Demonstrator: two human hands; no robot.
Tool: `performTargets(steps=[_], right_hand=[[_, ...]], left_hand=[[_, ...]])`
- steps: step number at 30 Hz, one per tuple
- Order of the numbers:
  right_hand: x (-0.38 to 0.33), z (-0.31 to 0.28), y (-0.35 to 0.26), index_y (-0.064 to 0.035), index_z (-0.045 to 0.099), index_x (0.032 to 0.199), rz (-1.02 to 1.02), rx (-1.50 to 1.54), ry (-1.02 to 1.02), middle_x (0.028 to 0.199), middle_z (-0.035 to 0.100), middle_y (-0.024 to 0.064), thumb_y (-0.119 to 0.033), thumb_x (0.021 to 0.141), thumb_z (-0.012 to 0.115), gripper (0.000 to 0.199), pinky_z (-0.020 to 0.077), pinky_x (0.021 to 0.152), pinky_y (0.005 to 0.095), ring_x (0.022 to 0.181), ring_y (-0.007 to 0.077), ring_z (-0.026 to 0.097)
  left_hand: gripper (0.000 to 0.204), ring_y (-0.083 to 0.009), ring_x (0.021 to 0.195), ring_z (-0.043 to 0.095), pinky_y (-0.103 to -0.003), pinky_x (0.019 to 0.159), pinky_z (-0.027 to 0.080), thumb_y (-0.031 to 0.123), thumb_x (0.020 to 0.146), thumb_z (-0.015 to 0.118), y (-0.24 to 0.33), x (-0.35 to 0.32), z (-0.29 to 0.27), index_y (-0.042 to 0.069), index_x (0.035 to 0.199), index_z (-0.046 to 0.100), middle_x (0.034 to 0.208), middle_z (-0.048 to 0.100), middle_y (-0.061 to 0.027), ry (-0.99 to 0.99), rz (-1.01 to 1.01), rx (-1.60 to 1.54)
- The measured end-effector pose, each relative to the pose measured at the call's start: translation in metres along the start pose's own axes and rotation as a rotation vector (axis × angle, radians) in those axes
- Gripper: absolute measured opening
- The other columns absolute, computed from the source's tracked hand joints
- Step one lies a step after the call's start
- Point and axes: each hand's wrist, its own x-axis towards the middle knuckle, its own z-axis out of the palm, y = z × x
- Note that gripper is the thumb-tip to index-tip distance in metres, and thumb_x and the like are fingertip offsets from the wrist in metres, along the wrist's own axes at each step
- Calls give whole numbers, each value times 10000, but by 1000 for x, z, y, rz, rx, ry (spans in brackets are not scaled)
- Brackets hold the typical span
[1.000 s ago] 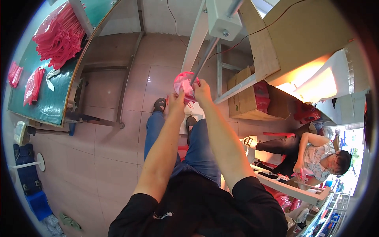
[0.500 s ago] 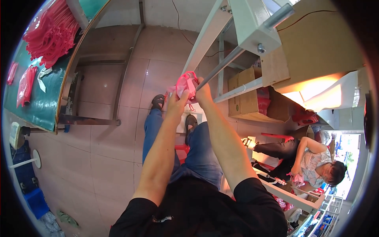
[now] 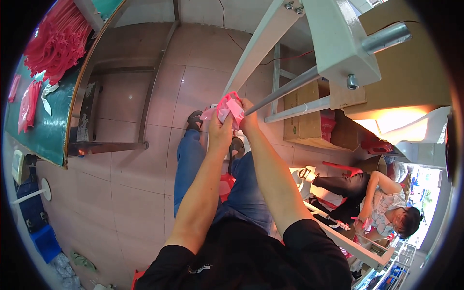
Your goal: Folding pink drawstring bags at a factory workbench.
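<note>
Both my hands grip a small piece of pink fabric with a brighter pink edge [image 3: 229, 107], held out in front of me above my feet. My left hand [image 3: 221, 129] pinches its near left side, thumb on top. On its right side the fingers of my right hand [image 3: 249, 120] are closed round it, partly hidden behind the cloth. Just beyond my right hand is the end of a metal rod [image 3: 285, 89], which sticks out from a white metal frame [image 3: 338, 43]. Whether hand or fabric touches the rod I cannot tell.
At left a green-topped table [image 3: 46, 130] bears a heap of pink goods [image 3: 60, 41] and flat pink packs [image 3: 30, 106]. Cardboard boxes [image 3: 304, 116] stand at right under the frame. Another person [image 3: 386, 203] sits at lower right, handling something pink. A blue bin [image 3: 46, 244] is at lower left.
The pink fabric has been turned and bunched more between my hands, its bright edge now forming a rounded rim. My view has shifted slightly, and the frame appears larger and farther right.
</note>
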Motion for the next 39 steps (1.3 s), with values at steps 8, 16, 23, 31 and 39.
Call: performTargets(steps=[8,16,23,31,39], right_hand=[[-44,15,-46,-34,626,1131,300,-64,77,958,647,30,-233,979,654,252,524,689,304,817,132,625],[-92,11,-80,-38,568,1239,383,267,-54,942,654,23,-279,947,708,404,513,648,265,765,121,626],[-67,-14,-50,-22,622,1190,344,224,-131,930,675,44,-107,950,681,261,524,693,249,782,122,639],[-67,-7,-62,-33,618,1101,264,-37,-94,883,639,22,-174,963,683,208,469,630,237,723,84,569],[-81,-9,-84,-27,587,1115,423,18,-195,933,638,23,-282,929,742,351,438,645,223,724,87,550]], left_hand=[[329,-154,966,624,-293,831,503,156,1001,584,-18,-7,-18,2,1292,567,1088,668,-86,47,206,335],[334,-191,1105,617,-356,951,497,166,1039,534,11,-4,0,76,1360,540,1253,623,-81,217,-134,-294],[399,-248,1247,584,-458,1077,474,156,1021,562,14,-19,-16,68,1401,478,1330,601,-102,-35,-439,-676],[451,-201,1114,644,-369,943,526,148,920,729,9,-6,-44,44,1324,559,1235,647,-73,-224,-487,-79],[403,-178,1029,654,-331,874,525,198,960,680,11,9,-34,65,1321,558,1168,665,-56,51,-446,-182]])
